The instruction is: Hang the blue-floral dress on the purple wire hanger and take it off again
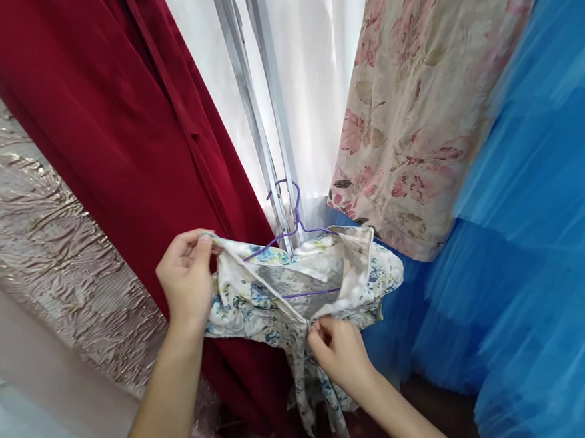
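A white floral blouse (251, 309) with blue and yellow print hangs on a purple hanger (299, 209), whose hook is up by two grey metal bars. My left hand (189, 265) is closed on the blouse's edge at its left shoulder, thumb on top. Lower down, at the bottom of the V-shaped neckline, my right hand (336, 349) pinches the front edge of the blouse. The neckline gapes between my hands and shows the hanger's lower bar inside. Loose tie ends (304, 407) dangle below my right hand.
Grey metal bars (252, 76) run down before a white curtain (313, 60). Dark red fabric (129, 121) and a pinkish textured cloth (71, 230) hang on the left. A pink floral garment (403, 133) and blue tulle (534, 262) hang on the right.
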Available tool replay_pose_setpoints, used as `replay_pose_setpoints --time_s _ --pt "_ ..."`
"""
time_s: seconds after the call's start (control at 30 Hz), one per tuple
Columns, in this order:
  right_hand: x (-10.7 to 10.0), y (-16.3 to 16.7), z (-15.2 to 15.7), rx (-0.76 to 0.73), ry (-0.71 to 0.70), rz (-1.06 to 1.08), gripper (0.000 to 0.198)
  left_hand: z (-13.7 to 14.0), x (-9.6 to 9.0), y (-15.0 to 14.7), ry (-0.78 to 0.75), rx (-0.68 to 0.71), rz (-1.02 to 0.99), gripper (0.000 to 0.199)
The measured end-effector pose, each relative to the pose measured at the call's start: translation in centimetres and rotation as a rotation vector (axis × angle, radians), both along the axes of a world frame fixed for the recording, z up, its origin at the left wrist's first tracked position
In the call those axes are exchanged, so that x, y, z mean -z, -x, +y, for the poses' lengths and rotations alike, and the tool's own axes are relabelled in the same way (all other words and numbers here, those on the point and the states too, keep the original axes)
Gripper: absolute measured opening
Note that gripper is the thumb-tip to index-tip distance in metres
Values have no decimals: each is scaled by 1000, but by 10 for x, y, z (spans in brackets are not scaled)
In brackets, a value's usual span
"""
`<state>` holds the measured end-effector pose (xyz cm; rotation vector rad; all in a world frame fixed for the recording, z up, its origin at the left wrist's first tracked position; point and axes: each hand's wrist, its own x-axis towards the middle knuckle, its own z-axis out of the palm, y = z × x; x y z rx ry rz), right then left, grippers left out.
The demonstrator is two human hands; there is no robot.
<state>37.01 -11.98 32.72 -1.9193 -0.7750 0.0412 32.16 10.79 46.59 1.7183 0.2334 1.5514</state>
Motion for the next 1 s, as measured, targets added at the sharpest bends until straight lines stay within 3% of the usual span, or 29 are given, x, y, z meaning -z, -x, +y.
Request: replay_pose_setpoints --time_s 0.1,0.2,0.4,0.5,0.6,0.77,0.87,1.0 --pt "15 6 -14 -41 95 -13 29 51 23 8 237 100 -52 19" --pt "23 9 -22 -77 109 28 21 72 62 20 533 156 -19 20" --pt "44 14 -37 -77 171 89 20 35 153 35 724 190 83 32" --pt "64 10 -48 -70 211 100 20 3 178 38 728 275 183 39" --pt "93 6 -57 -49 283 109 21 -30 177 40 564 390 363 33" --pt "134 10 -71 -30 423 210 23 -80 149 43 259 584 527 22" --pt "122 22 -80 -159 243 299 9 -109 138 51 51 633 623 16" --pt "71 40 -75 -297 -77 378 66 -145 125 59 -196 651 654 14"
